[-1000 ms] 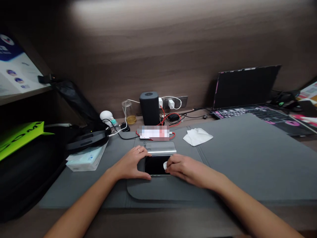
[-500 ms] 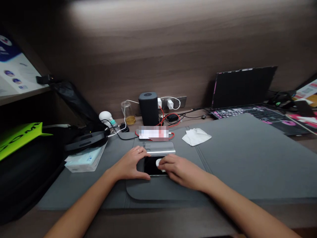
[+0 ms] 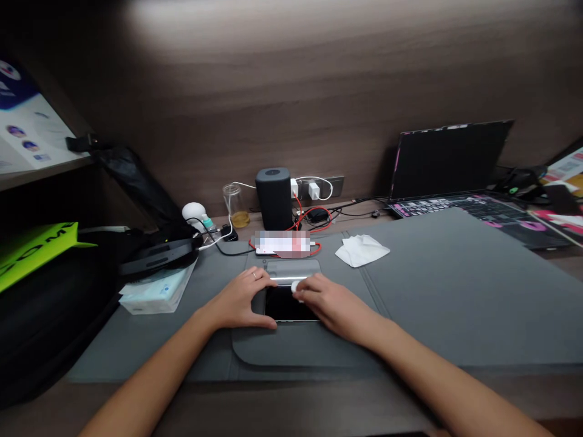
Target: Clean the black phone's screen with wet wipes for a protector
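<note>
A dark-screened phone (image 3: 286, 306) lies flat on the grey desk mat. My left hand (image 3: 241, 300) grips its left end, thumb along the near edge and fingers at the far edge. Between the fingertips of my right hand (image 3: 334, 306) is a small white wad (image 3: 295, 287), at the far edge of the black screen; whether it is tissue or cotton I cannot tell. The right end of the phone is hidden by that hand. Just behind lies a silver phone-shaped slab (image 3: 294, 271), and a blurred-out phone with a red cable (image 3: 282, 244) is farther back.
A crumpled white tissue (image 3: 363, 250) is on the mat (image 3: 455, 303) at right. At left stands a tissue pack (image 3: 157, 294) beside a black bag. A black speaker (image 3: 273, 200), glass jar (image 3: 237, 206) and cables line the wall. An open laptop (image 3: 450, 161) sits back right.
My right hand has shifted slightly away from me with the white wad, from the middle of the screen to its far edge. My left hand stays in place on the phone.
</note>
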### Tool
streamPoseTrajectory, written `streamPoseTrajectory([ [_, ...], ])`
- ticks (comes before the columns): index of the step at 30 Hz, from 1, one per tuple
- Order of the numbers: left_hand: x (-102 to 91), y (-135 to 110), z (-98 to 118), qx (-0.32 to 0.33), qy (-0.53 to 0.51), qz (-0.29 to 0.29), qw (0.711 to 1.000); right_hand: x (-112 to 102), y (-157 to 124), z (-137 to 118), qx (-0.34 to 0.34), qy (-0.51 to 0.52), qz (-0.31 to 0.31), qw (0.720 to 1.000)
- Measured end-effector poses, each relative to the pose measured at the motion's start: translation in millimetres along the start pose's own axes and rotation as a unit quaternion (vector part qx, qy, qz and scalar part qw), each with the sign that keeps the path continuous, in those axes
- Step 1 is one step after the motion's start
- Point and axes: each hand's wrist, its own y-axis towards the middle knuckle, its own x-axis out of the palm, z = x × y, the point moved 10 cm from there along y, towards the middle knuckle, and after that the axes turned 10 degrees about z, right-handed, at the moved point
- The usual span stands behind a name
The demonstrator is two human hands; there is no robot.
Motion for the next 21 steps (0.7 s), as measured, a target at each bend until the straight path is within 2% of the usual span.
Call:
streamPoseTrajectory([
  [3, -0.2, -0.1, -0.7, -0.001, 0.002, 0.003, 1.0, -2.1, 0.1, 1.2, 0.012, -0.03, 0.006, 0.999],
  [8, 0.1, -0.5, -0.8, 0.004, 0.006, 0.003, 1.0, 13.9, -1.7, -40.8, -0.101, 0.015, -0.061, 0.993],
  [10, 0.0, -0.4, -0.4, 0.004, 0.006, 0.002, 1.0, 12.2, -0.2, -34.5, -0.078, 0.011, -0.055, 0.995],
  [14, -0.2, 0.0, 0.3, 0.001, 0.005, 0.001, 1.0, 4.2, 1.2, -7.7, 0.011, -0.039, -0.015, 0.999],
  [16, 0.5, -0.1, 0.2, 0.002, 0.005, -0.002, 1.0, 8.5, 0.5, -16.6, -0.016, -0.037, -0.021, 0.999],
  [19, 1.2, -0.3, 0.2, 0.006, 0.004, -0.004, 1.0, 20.2, -2.6, -43.7, -0.101, -0.002, -0.057, 0.993],
  [21, 0.9, -0.3, 0.2, 0.007, 0.003, -0.003, 1.0, 22.0, -2.5, -44.0, -0.099, 0.007, -0.062, 0.993],
])
